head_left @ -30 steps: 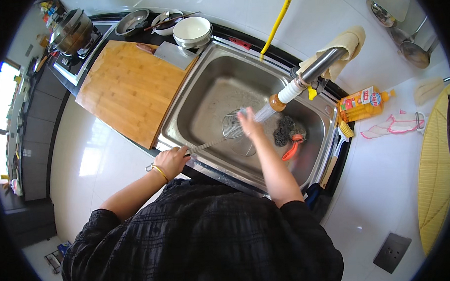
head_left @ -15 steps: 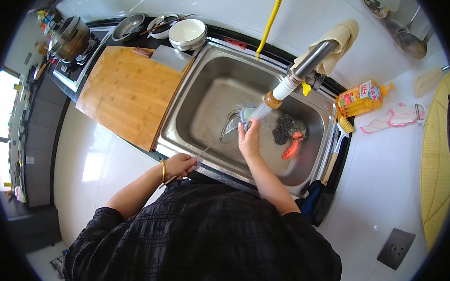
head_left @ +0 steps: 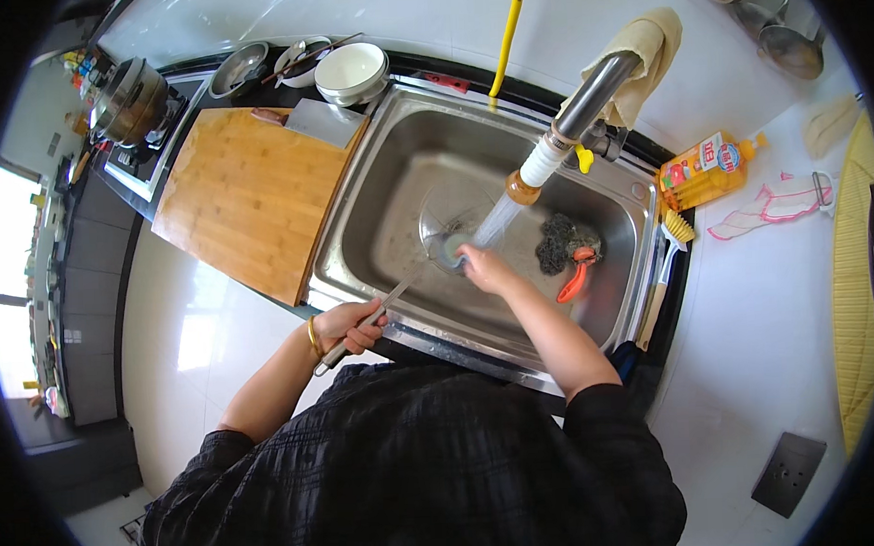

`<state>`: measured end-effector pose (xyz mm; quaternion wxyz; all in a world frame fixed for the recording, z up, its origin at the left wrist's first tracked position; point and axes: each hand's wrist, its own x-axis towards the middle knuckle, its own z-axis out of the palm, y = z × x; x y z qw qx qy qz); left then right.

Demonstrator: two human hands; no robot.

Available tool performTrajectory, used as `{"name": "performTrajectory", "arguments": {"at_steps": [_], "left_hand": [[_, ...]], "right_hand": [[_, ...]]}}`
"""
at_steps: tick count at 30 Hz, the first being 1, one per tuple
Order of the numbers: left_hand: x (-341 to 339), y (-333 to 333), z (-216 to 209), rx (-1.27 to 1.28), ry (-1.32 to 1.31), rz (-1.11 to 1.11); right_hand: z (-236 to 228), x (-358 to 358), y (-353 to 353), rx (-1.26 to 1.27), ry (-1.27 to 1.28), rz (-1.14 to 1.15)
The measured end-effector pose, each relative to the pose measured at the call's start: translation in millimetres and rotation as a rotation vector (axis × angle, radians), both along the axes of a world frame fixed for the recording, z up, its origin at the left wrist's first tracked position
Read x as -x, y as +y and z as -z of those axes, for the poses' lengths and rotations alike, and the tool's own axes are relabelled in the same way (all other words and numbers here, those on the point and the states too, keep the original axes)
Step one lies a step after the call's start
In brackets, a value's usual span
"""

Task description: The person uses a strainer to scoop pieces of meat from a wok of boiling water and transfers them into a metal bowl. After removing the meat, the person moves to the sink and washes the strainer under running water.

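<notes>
My left hand (head_left: 350,328), a gold bangle at its wrist, is closed round the flat handle of a long metal kitchen utensil (head_left: 396,293) at the sink's front edge. The shaft slants up into the metal sink (head_left: 358,204), and its far end is blurred beside my right hand (head_left: 485,268). That hand is closed on a pale blue-green dishcloth (head_left: 453,250), pressed against the utensil's far end. Water pours from the faucet's white and amber spout (head_left: 539,168) close by. A dark scouring pad (head_left: 553,244) and an orange-handled tool (head_left: 573,280) lie at the sink's right.
Left of the sink, a cleaver (head_left: 323,122) lies on a wooden cutting board (head_left: 247,203). White bowls (head_left: 351,72) stand behind it. An orange soap bottle (head_left: 708,170) and a yellow-bristled brush (head_left: 679,228) are on the right. A pot (head_left: 133,105) sits on the stove.
My right hand has turned and moved slightly down with the dishcloth. My left hand has shifted its grip, showing more of the handle. The view has tilted a little.
</notes>
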<state>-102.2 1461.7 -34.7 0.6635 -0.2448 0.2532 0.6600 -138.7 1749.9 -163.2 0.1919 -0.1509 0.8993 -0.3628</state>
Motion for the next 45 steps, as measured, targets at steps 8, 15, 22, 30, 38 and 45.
{"name": "performTrajectory", "arguments": {"at_steps": [8,15,22,30,38,45], "left_hand": [[-1.0,0.4,7.0,-0.073,-0.138,-0.022],[-5.9,14.7,-1.5,-0.134,-0.103,0.081],[3.1,11.9,-11.1,0.033,0.15,0.102],[12.0,47.7,11.1,0.126,0.186,0.068],[30.2,81.6,24.9,0.287,0.147,-0.015],[20.9,74.8,15.5,0.221,0.115,0.008]], "right_hand": [[-14.6,12.1,-25.6,0.376,-0.126,-0.153],[4.2,28.3,-5.3,-0.145,0.567,0.123],[-15.6,54.1,42.7,-0.39,0.223,0.731],[-49.0,-0.5,-16.4,0.036,0.123,0.588],[-42.0,-40.7,-63.6,0.373,0.366,0.428],[-26.5,0.7,-13.9,0.041,0.193,0.594]]}}
